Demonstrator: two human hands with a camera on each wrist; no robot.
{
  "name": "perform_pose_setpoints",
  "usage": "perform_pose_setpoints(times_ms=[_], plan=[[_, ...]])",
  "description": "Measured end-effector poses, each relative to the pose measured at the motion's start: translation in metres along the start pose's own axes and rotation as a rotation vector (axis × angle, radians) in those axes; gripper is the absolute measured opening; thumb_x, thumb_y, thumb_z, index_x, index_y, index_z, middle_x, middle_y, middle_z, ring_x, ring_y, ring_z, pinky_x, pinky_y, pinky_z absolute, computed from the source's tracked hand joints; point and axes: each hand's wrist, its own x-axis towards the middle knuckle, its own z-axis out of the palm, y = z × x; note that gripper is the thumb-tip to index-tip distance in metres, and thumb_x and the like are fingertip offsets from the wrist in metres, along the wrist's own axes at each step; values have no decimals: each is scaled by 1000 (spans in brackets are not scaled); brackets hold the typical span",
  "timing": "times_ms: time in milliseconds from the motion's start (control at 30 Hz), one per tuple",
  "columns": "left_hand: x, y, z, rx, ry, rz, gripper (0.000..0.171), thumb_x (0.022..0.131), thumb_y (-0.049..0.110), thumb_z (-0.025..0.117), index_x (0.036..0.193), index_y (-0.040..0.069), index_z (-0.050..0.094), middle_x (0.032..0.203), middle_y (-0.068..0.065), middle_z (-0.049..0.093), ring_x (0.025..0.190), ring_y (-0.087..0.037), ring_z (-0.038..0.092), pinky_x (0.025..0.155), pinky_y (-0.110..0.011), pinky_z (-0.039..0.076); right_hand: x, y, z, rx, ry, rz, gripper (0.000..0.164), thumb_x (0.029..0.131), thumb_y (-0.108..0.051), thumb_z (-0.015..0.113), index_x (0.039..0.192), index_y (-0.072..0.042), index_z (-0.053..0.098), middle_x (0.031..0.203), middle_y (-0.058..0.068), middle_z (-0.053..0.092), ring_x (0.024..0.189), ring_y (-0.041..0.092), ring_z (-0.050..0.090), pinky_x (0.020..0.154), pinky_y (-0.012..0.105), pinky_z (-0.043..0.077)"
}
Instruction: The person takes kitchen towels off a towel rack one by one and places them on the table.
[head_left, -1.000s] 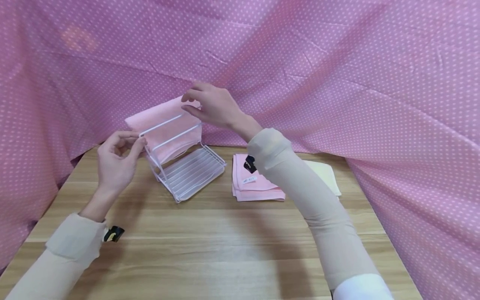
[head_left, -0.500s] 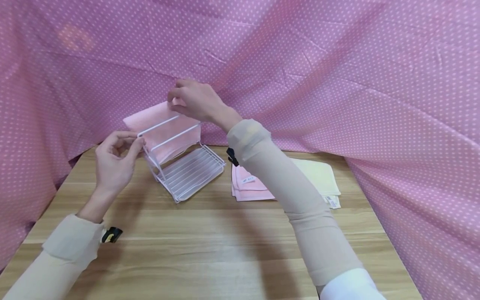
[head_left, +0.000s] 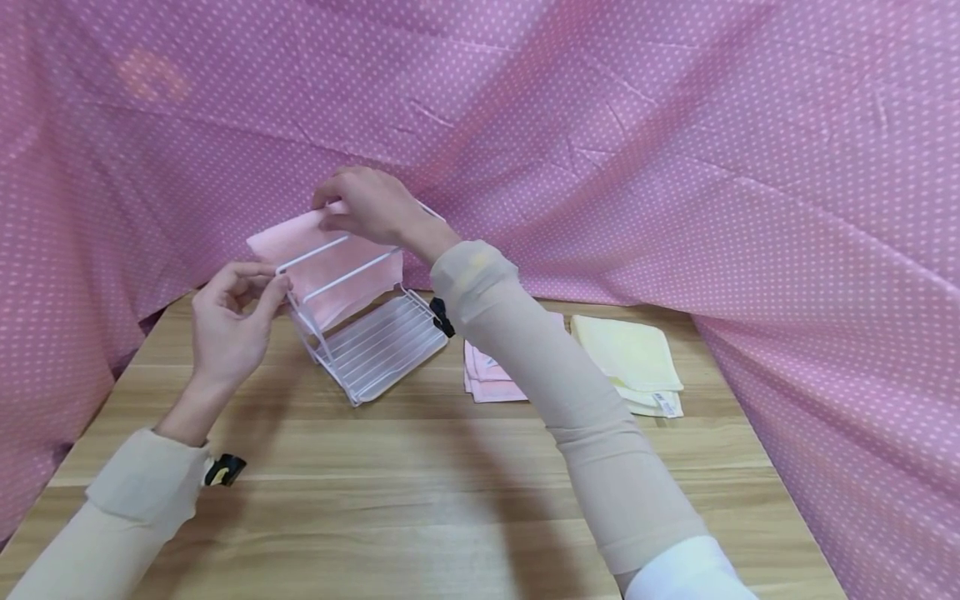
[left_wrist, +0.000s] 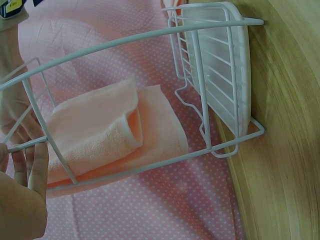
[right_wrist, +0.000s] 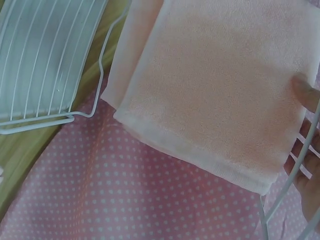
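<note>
At far left, pink towel (head_left: 337,262) hangs on white rack (head_left: 386,346); we see right hand (head_left: 367,204), shifted left along towel's top edge, pinching it; left hand (head_left: 232,321) grips rack frame; we judge draping being adjusted.

Wooden table (head_left: 360,500) — on it, white rack (head_left: 386,346), pink towel (head_left: 491,385), yellow towel (head_left: 630,354).

readable text: none | yellow cloth (head_left: 628,354), tag (head_left: 664,405): print too small

The head camera looked forward and down across the desk (head_left: 420,508); both wrist cameras, much closer, shared the white rack (left_wrist: 201,90) and pink towel (left_wrist: 95,117).
</note>
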Motion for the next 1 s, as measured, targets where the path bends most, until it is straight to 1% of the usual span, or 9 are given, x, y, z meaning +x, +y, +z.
perform_pose_setpoints(times_ms=[167,367,600,700,900,1000], plan=[[-1,2,0,31,8,-3,27,93,-13,69,95,13,74,83,4,77,71,-6,70,68,-18,70,0,-1,0,2,-13,-3,34,104,-42,65,136,-29,69,145,-10,66,135,8,60,119,19,50],[-2,4,0,88,4,5,28,94,-11,69,95,17,73,85,7,77,71,-5,70,69,-17,69,-2,-2,1,-23,-14,-19,34,106,-42,62,136,-29,68,141,-9,66,128,8,61,112,18,53],[-1,3,-1,117,-21,35,19,95,-10,70,99,8,73,85,9,76,72,-3,70,69,-17,69,-5,-2,2,-30,1,-29,31,106,-41,60,134,-30,69,134,-9,65,124,8,58,105,15,52],[-1,4,0,116,-22,35,18,94,-10,70,98,7,72,85,9,76,71,-3,70,69,-17,69,-6,-2,1,-38,19,-38,30,106,-40,60,133,-30,70,131,-9,65,122,7,57,102,14,52],[-1,5,1,111,-4,12,29,94,-13,69,95,16,73,82,8,76,70,-4,69,68,-17,69,-8,-1,-1,-68,42,-57,30,107,-39,59,132,-28,70,132,-7,66,122,8,59,104,15,54],[-2,5,2,111,6,4,32,94,-13,69,95,18,73,81,9,76,69,-4,69,68,-17,69,-9,2,-1,-75,77,-75,30,108,-37,59,133,-25,69,132,-6,67,123,9,61,107,16,55]])
